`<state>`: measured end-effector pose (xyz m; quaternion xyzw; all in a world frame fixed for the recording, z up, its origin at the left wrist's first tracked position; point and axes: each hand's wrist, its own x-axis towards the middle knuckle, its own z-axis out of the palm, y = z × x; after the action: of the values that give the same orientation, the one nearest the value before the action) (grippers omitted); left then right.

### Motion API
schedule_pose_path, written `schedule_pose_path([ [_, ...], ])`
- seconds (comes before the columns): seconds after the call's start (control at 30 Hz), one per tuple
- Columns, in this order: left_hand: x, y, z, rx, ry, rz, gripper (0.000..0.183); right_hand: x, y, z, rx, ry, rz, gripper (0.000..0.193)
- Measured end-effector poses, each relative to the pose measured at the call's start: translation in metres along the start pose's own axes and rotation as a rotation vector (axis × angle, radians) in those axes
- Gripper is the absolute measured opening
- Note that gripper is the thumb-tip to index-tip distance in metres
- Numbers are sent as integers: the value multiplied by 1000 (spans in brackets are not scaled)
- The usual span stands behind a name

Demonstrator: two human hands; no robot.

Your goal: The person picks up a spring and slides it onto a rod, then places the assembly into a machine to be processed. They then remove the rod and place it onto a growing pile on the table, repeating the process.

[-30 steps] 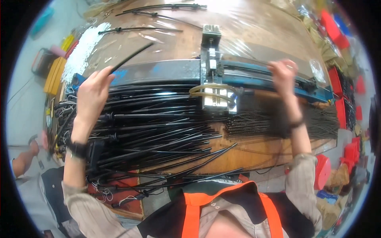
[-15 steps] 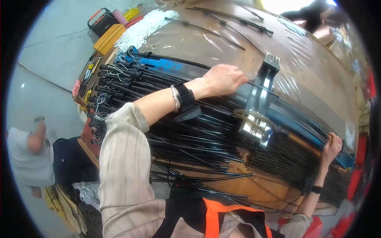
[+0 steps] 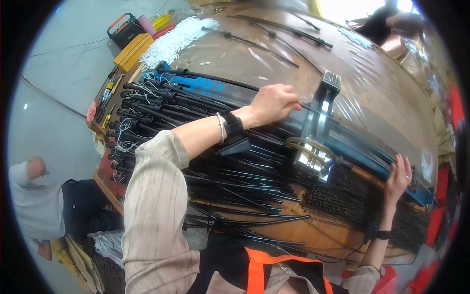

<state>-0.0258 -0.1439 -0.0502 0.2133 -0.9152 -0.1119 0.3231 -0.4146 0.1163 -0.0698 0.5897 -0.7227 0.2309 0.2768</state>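
My left hand (image 3: 275, 104) is closed round a long black rod (image 3: 220, 80), just left of an upright metal clamp fixture (image 3: 318, 125) with a round handwheel ring (image 3: 309, 147). At its far-left end the rod has a black fitting and white cord. It runs on to the right through the fixture, over a long blue metal rail (image 3: 360, 149). My right hand (image 3: 399, 180) lies at the rail's right end with its fingers stretched out. Whether its fingertips touch a rod there I cannot tell.
Many black rods (image 3: 235, 171) with corded fittings lie piled below my left arm. Dark coiled springs (image 3: 338, 196) lie right of them. White small parts (image 3: 178, 39), a yellow box (image 3: 133, 50) and hand tools (image 3: 105, 98) sit at left. Another person (image 3: 36, 201) is at far left.
My right hand has shifted slightly left and its fingers have opened from a pinch. My left hand stays closed on the rod, barely moved. The other person's arm has moved.
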Motion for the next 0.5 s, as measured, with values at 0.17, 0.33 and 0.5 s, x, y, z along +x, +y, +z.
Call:
schedule_pose_path([
  [0.17,6,2,12,115,-42,82,20,-13,-68,-19,-14,13,-151,27],
  [0.33,11,2,12,198,-123,-3,16,-27,-84,-17,209,-10,-121,21],
  [0.5,15,4,10,214,-143,17,15,-34,-100,-16,276,-89,-47,22],
])
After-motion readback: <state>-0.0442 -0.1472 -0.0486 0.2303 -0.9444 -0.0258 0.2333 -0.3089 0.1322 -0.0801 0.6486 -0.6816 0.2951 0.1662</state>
